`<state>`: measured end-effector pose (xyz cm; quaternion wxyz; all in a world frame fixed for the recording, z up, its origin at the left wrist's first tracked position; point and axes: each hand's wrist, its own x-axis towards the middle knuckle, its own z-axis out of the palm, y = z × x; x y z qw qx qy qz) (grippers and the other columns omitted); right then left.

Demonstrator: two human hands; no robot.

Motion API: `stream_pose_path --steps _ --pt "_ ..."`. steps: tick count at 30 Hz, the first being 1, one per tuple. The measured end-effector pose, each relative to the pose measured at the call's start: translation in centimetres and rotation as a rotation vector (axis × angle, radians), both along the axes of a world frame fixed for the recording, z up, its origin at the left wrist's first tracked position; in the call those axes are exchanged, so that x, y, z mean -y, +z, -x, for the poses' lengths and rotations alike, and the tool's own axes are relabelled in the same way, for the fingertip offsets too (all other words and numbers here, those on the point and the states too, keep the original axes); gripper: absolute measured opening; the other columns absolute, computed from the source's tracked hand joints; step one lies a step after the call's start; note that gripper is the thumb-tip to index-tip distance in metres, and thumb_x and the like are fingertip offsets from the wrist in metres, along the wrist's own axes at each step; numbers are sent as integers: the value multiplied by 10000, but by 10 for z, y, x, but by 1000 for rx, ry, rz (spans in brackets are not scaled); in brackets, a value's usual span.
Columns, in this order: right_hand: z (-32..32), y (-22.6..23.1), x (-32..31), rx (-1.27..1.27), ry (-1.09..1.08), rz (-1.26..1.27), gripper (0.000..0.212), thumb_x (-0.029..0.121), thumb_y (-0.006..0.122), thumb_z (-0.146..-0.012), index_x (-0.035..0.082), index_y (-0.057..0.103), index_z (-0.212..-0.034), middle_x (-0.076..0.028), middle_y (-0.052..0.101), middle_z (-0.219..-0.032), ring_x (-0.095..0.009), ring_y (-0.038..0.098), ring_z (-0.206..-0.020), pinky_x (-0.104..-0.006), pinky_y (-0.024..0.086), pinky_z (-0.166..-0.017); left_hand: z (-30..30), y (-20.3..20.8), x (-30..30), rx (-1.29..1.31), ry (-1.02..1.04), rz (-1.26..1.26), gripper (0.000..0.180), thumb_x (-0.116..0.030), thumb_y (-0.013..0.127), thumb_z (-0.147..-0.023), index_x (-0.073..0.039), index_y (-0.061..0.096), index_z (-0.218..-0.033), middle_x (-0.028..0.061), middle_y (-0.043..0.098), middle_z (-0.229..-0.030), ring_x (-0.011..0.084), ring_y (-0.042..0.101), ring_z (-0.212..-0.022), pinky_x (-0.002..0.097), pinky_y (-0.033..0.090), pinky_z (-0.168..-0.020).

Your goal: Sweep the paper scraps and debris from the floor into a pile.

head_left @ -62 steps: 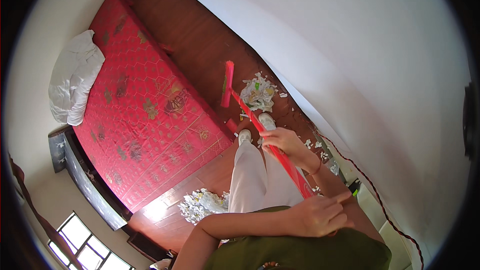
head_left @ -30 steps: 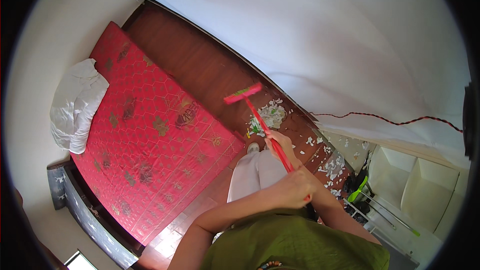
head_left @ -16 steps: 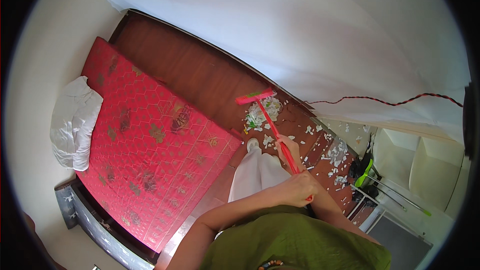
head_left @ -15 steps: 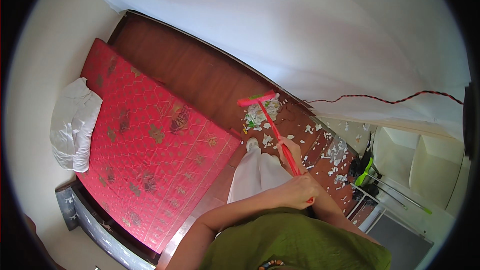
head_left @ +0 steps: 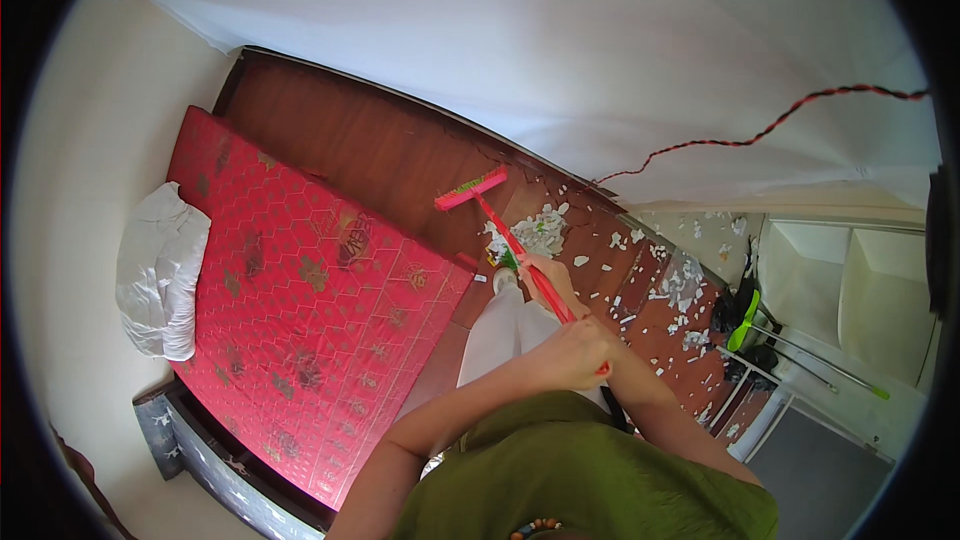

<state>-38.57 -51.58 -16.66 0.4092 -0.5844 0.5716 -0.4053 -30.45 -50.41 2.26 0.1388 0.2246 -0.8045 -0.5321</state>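
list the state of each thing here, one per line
broom: tilted, head on the floor, handle gripped by both hands
left hand: closed on the upper handle
right hand: closed lower down
paper scraps: loosely piled, others scattered
mattress: bare, flat
pillow: crumpled at the bed's end

Red mattress on dark wooden floor, white walls.

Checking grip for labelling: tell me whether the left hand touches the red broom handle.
Touching. The head view shows the left hand closed around the top of the red broom handle, no gap visible.
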Motion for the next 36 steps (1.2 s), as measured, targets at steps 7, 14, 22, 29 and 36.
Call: stream_pose_path --steps 7,14,22,29,36 --pt "45 -10 -46 -69 25 75 84 82 661 -866 48 625 -935 -166 697 -921 -344 680 -744 -379 541 -652 36 6 -31 -86 -21 38 120 -76 655 -766 -21 608 -671 172 618 -701 381 627 -705 474 502 -675" --pt "78 -3 -40 -116 -47 14 50 78 638 -872 58 626 -917 -171 699 -907 -357 694 -788 -399 553 -663 65 -7 -42 -81 45 114 136 -76 649 -739 -4 593 -639 185 609 -682 394 623 -693 481 503 -676" --pt "95 -17 -94 -107 -89 54 50 64 630 -869 60 627 -918 -168 696 -887 -352 693 -781 -394 551 -661 84 -3 -71 -86 -65 67 154 -79 644 -728 -7 584 -605 204 563 -604 407 589 -642 480 492 -673" --pt "96 53 -123 -129 -59 178 49 59 646 -858 55 623 -901 -144 677 -821 -324 663 -666 -379 533 -602 74 55 -109 -133 -79 -26 135 -52 634 -749 -5 566 -642 187 584 -640 389 603 -707 474 487 -682" --pt "102 -2 -77 165 160 -83 63 -11 617 -866 41 585 -881 -92 561 -691 -260 549 -570 -314 461 -547 88 -5 -97 4 8 45 137 -48 632 -740 -13 534 -651 170 578 -695 379 605 -729 475 487 -706"
